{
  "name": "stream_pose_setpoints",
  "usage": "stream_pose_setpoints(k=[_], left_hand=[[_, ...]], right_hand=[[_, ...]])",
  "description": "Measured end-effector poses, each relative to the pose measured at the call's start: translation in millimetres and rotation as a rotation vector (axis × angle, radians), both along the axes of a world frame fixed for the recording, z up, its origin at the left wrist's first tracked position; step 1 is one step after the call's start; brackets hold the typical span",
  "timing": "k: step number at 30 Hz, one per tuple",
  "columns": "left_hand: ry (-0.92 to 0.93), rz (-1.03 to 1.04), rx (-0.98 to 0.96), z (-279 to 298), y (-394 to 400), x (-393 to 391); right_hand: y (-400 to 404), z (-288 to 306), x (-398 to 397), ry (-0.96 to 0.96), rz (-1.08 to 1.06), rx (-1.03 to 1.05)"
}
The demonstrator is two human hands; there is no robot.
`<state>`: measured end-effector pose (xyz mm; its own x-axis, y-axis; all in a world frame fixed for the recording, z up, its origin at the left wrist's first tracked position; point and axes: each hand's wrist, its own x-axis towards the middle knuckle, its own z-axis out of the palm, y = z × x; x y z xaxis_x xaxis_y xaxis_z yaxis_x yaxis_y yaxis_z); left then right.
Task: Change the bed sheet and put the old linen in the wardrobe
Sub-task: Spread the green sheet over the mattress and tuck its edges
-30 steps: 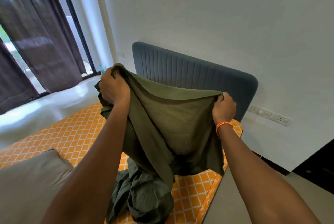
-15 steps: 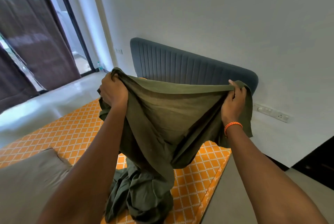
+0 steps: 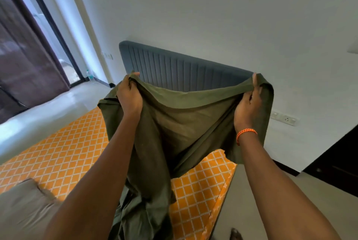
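Near left: grey-beige pillow (image 3: 23,206) on orange diamond-patterned bed sheet (image 3: 64,148). Olive-green cloth sheet (image 3: 174,123) held up over the bed, its lower end bunched on the mattress. Left hand (image 3: 129,95) and right hand (image 3: 248,107) each clamp its top edge, spread wide apart. Far: blue-grey ribbed headboard (image 3: 184,69).

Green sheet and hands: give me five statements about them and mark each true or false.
1. Both hands grip the green sheet along its top edge. True.
2. The left hand wears an orange bracelet. False: the bracelet is on the right wrist, below the right hand.
3. The sheet's lower part trails down onto the bed. True.
4. The bed cover under it is plain white. False: it is orange with a white lattice.
5. The headboard is behind the held sheet. True.
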<state>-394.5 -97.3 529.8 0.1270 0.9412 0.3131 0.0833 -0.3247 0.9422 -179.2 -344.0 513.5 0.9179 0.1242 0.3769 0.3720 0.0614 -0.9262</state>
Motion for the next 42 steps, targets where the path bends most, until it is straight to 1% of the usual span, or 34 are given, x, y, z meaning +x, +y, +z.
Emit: stream_pose_setpoints(k=[4, 7, 11, 13, 14, 16, 17, 19, 21, 22, 26, 28, 31, 34, 37, 42], left_hand=[[-0.064, 0.016, 0.054, 13, -6, 59], [-0.086, 0.080, 0.157, 37, -8, 102], [-0.190, 0.115, 0.305, 89, 2, 166], [-0.240, 0.081, 0.394, 114, 10, 195], [-0.246, 0.059, 0.406, 123, 15, 211], [-0.191, 0.011, 0.345, 126, 30, 243], [-0.152, -0.009, 0.277, 121, 34, 258], [-0.052, 0.019, 0.144, 92, 41, 281], [0.046, 0.088, 0.060, 52, 39, 293], [0.061, 0.093, 0.026, 32, 35, 298], [0.131, 0.054, -0.049, -45, 16, 311], [0.163, 0.067, -0.071, -70, 7, 310], [0.168, 0.064, -0.054, -91, -7, 302], [0.089, 0.000, -0.031, -90, -11, 288], [0.057, -0.056, 0.010, -74, -15, 267], [0.027, -0.075, 0.133, -21, -20, 215]], right_hand=[[-1, 3, 61, -0.032, 0.017, 0.044], [4, 17, 118, -0.086, 0.042, 0.148], [9, 62, 197, -0.151, 0.057, 0.259], [12, 85, 232, -0.188, 0.058, 0.248], [14, 90, 249, -0.212, 0.056, 0.214], [21, 85, 279, -0.231, 0.049, 0.103], [25, 77, 293, -0.224, 0.057, 0.049], [33, 43, 317, -0.196, 0.084, -0.043], [35, 3, 329, -0.157, 0.131, -0.129], [35, -16, 334, -0.135, 0.158, -0.168], [36, -75, 336, -0.038, 0.204, -0.302], [39, -85, 329, -0.020, 0.208, -0.336], [49, -88, 315, -0.006, 0.264, -0.372], [69, -89, 300, -0.007, 0.383, -0.331], [93, -83, 277, -0.073, 0.509, -0.335], [128, -36, 199, -0.197, 0.736, -0.337]])
